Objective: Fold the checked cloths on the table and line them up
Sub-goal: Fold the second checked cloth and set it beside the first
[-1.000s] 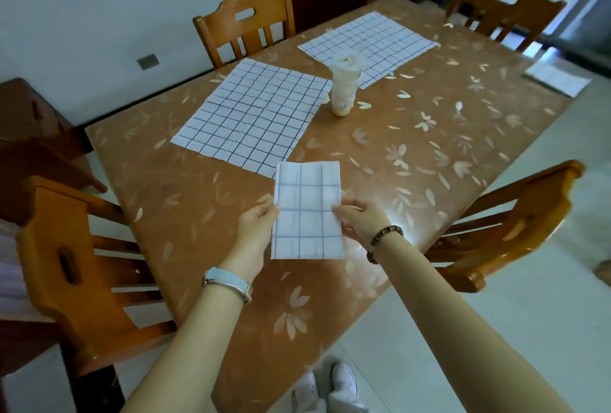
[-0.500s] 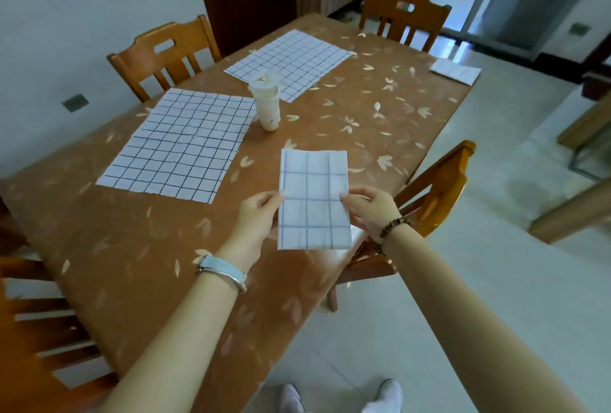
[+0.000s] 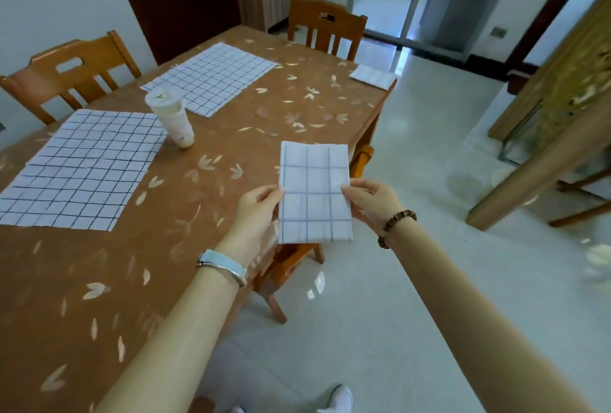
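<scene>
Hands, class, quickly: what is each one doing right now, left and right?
left hand: pinches the left edge of the folded white blue-checked cloth.
right hand: pinches the right edge of the same cloth.

Bare table [image 3: 264,121] runs from cup [image 3: 172,121] to corner cloth [image 3: 373,76]; near cloth [image 3: 82,167] and far cloth [image 3: 211,76] cover the left.

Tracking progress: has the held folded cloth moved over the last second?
Yes. The folded cloth shifted right, away from the cup, to the table edge.
</scene>
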`<state>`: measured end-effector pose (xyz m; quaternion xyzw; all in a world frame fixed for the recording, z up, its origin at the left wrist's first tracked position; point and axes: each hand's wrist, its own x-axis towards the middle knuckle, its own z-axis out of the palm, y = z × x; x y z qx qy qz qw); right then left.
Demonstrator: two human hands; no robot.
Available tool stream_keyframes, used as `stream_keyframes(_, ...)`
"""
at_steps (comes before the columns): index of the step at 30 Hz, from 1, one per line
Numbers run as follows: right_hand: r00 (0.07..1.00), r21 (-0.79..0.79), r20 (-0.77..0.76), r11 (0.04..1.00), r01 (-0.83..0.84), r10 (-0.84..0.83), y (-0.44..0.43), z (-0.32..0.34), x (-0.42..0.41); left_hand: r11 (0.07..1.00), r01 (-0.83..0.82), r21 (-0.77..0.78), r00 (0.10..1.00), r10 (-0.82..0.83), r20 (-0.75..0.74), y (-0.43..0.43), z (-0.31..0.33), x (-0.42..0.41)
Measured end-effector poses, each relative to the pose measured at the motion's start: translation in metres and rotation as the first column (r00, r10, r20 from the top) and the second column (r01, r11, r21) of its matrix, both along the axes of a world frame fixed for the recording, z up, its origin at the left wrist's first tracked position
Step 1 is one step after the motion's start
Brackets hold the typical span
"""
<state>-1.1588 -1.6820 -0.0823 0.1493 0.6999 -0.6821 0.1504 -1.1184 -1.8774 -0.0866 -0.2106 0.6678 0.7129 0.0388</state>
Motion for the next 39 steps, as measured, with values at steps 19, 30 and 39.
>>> stream_keyframes(19, 0.989, -0.081, 0.011, 0.986, 0.145, -0.144, 0.136, -0.008, -0.056, 0.978, 0.207, -0.041, 0.978, -0.206, 0.021, 0.122, 0.004, -0.083)
stream_keyframes(30, 0.991, -0.111, 0.007, 0.984, 0.137, -0.137, 0.156, -0.002, -0.157, 0.984, 0.178, 0.003, 0.984, -0.178, 0.012, 0.145, 0.007, -0.194)
stream_keyframes(39, 0.988, -0.098, 0.023, 0.983, 0.152, -0.151, 0.183, -0.002, -0.228, 0.976, 0.216, -0.004, 0.976, -0.216, 0.027, 0.169, 0.009, -0.263)
